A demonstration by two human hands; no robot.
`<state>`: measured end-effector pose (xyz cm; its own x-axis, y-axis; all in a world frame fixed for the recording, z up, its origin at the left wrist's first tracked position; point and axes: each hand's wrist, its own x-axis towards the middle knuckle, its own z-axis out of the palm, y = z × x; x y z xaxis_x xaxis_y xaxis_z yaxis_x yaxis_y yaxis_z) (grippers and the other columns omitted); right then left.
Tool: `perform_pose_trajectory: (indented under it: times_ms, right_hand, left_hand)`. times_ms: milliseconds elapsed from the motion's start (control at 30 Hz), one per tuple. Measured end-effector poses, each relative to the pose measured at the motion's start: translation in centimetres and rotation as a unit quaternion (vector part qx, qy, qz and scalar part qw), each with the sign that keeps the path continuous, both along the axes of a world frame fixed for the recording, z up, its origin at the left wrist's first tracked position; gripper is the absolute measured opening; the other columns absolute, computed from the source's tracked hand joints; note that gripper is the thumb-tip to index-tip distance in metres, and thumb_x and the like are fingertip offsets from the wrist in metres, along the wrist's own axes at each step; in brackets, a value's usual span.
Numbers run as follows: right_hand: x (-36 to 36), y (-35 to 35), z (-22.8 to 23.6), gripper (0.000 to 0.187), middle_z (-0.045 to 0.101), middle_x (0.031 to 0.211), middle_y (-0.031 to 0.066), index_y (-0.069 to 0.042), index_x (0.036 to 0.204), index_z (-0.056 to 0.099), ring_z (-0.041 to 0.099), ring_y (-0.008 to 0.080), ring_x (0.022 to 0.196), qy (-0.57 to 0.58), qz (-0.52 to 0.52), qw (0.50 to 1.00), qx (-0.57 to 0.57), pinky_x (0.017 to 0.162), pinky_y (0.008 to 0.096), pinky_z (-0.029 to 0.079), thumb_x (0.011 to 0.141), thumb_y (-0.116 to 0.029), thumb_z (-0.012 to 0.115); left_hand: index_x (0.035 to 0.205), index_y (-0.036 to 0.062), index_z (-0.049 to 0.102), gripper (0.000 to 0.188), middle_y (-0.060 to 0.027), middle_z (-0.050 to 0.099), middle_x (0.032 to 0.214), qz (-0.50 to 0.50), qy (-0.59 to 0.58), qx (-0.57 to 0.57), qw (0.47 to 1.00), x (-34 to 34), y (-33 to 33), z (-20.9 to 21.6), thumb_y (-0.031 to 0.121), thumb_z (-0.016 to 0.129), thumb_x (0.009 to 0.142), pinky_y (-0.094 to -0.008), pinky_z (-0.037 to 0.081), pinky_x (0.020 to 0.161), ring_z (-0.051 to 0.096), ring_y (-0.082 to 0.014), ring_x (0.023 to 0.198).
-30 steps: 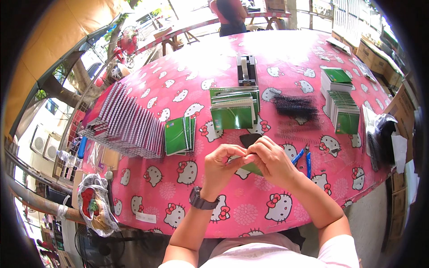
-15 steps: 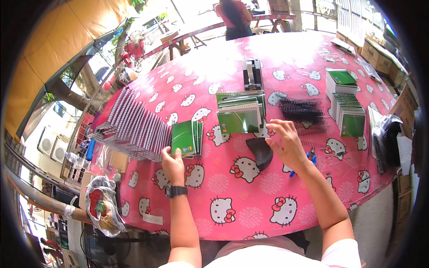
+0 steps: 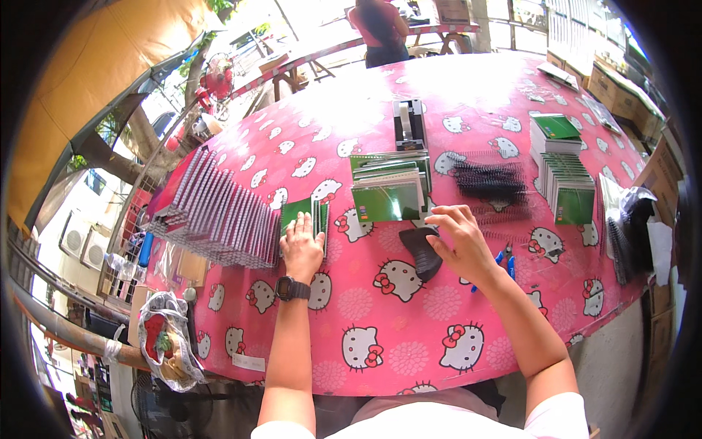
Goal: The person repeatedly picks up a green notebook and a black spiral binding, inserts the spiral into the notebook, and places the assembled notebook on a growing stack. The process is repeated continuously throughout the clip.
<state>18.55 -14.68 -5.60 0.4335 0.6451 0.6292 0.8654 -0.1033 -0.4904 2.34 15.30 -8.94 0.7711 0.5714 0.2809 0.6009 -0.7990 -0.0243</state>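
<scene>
While the left hand (image 3: 301,247) lies flat, fingers (image 3: 298,227) spread and grasping nothing, on the small green-covered spiral-bound notebook (image 3: 306,215), that notebook sits just beside the end of the long leaning row of bound notebooks with wire spines (image 3: 212,214). Risk: a sideways shove from the palm could push the row and topple it toward the tabletop's (image 3: 409,344) left edge.

Right hand (image 3: 459,243) has its fingertips (image 3: 436,216) curled down at the near edge of the stack of loose green covers and white sheets (image 3: 390,192); cannot tell if they pinch a sheet or just touch. Glossy covers look slippery, so I'd expect two to lift together, or the stack to skew.

Dark curved tool-like object (image 3: 420,251) lies right under that hand, touching or nearly so. Wrist could drag it.

Blue-handled cutters (image 3: 504,260) lie just beside the right forearm, likely to get swept off by the elbow.

Pile of black wire binding combs (image 3: 488,181) is near the stack; loops snag easily on sleeves or each other.

Further stacks of green notebooks (image 3: 564,175) stand at right, close to the tabletop edge. Black tape dispenser (image 3: 409,126) is behind, well apart from both hands.
</scene>
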Motion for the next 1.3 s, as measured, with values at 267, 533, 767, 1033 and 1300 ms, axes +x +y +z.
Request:
perform_pose_trajectory:
  times_ms: [267,533,767,1033,1300]
  right_hand:
    - [0.2,0.2,-1.3,0.02,0.062,0.102,0.0084,-0.008,0.097,0.062,0.053,0.0287,0.102,-0.016,0.017,1.0,-0.009,0.088,0.0419,0.043,0.079,-0.013,0.066]
    - [2.0,-0.4,-1.4,0.005,0.063,0.079,0.0055,-0.01,0.078,0.063,0.059,0.0258,0.086,-0.039,0.016,0.999,-0.033,0.076,0.0369,0.046,0.075,-0.013,0.066]
    - [7.0,-6.0,0.9,0.015,0.065,0.084,0.01,-0.004,0.082,0.066,0.059,0.0282,0.089,0.11,-0.092,0.968,-0.207,0.082,0.037,0.048,0.075,-0.016,0.07]
    - [6.5,-3.5,-2.1,0.017,0.058,0.094,0.013,-0.003,0.094,0.059,0.055,0.0312,0.097,0.034,-0.092,0.97,-0.22,0.084,0.0402,0.047,0.081,-0.011,0.064]
    - [-1.2,0.4,-0.7,0.033,0.055,0.102,0.0165,-0.005,0.106,0.055,0.059,0.034,0.097,0.025,0.007,0.968,-0.25,0.081,0.0424,0.051,0.085,-0.029,0.064]
  left_hand:
    - [0.117,0.0094,0.062,0.044,-0.0088,0.06,0.12,-0.269,-0.204,-0.002,0.941,8.9,-5.4,4.7,0.028,0.07,0.079,-0.0407,0.039,0.097,0.053,-0.0268,0.114]
    - [0.097,0.0073,0.068,0.026,-0.008,0.066,0.099,-0.304,-0.221,-0.05,0.925,14.5,-5.4,3.6,0.015,0.073,0.073,-0.0391,0.048,0.082,0.062,-0.0296,0.091]
    - [0.093,0.0085,0.062,0.016,-0.0095,0.064,0.083,-0.277,-0.226,-0.134,0.924,6.5,-7.9,7.6,0.016,0.067,0.08,-0.0406,0.047,0.07,0.062,-0.0291,0.079]
    - [0.101,0.0074,0.06,0.015,-0.0089,0.063,0.085,-0.249,-0.118,-0.051,0.96,-0.2,-12.3,4.1,0.01,0.058,0.086,-0.0387,0.046,0.07,0.061,-0.0282,0.079]
    - [0.102,0.0097,0.058,0.018,-0.0039,0.062,0.086,-0.258,-0.149,-0.005,0.955,1.2,-14.3,3.4,0.013,0.061,0.084,-0.0369,0.041,0.075,0.058,-0.0236,0.083]
